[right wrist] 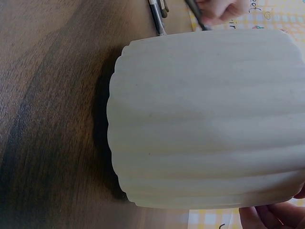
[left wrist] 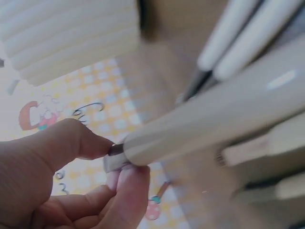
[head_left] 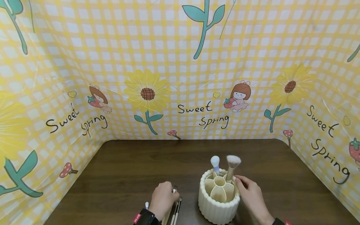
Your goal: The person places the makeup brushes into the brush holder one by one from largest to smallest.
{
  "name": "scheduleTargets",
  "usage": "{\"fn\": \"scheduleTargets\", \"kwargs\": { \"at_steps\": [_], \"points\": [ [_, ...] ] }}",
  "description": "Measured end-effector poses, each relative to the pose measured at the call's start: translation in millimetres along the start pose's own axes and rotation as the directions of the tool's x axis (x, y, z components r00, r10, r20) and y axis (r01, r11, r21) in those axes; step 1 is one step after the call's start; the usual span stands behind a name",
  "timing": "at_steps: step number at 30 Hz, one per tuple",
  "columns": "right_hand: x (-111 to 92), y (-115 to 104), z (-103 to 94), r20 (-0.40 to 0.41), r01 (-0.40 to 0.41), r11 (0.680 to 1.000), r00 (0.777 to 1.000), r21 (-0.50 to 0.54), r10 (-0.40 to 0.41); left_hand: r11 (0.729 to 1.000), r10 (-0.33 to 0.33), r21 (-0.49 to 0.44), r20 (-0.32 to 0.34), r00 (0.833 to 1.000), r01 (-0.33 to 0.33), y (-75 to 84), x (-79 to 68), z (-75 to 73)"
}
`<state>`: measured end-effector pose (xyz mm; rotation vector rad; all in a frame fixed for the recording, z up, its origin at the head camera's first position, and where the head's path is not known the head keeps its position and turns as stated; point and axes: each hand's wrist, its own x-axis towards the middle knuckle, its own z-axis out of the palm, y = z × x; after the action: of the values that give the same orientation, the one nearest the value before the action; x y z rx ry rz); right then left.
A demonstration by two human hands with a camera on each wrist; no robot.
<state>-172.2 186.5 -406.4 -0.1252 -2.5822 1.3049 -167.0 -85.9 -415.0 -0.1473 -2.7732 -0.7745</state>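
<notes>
Left hand is pinching one brush by its grey end, beside loose brushes on the table. Right hand is pinching the rim of the cup, standing rightward. I'm suspecting this end hold is risking handle swing; tugging the rim, tipping.

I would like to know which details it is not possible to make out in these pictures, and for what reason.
Lower ends of the two standing brushes: head view, hidden inside the cream holder.
Handle ends of the loose brushes: head view, cut off by the bottom edge.
Handle end of the pinched brush: left wrist view, beyond the right edge.
Left hand: right wrist view, blurred, cut off by the top edge.
</notes>
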Motion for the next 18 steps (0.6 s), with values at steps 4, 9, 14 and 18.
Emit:
{"fn": "scheduleTargets", "kwargs": {
  "at_steps": [4,9,14,18],
  "points": [
    [1.0,0.5,0.1,0.003,-0.007,1.0,1.0,-0.004,0.007,1.0,-0.011,-0.02,-0.034,0.999,0.01,9.2,6.5,-12.5],
    [1.7,0.5,-0.1,0.004,-0.008,1.0,1.0,-0.008,0.008,0.997,-0.027,-0.075,-0.076,0.997,0.021,19.1,18.2,-27.6],
    [1.7,0.9,0.1,0.004,-0.007,1.0,1.0,-0.014,0.007,0.988,-0.025,-0.154,-0.145,0.989,0.003,31.7,27.0,-40.1],
    [1.9,2.3,0.3,0.004,-0.01,1.0,1.0,-0.017,0.011,0.977,-0.018,-0.212,-0.218,0.976,-0.029,42.2,30.6,-46.4]
  ]
}}
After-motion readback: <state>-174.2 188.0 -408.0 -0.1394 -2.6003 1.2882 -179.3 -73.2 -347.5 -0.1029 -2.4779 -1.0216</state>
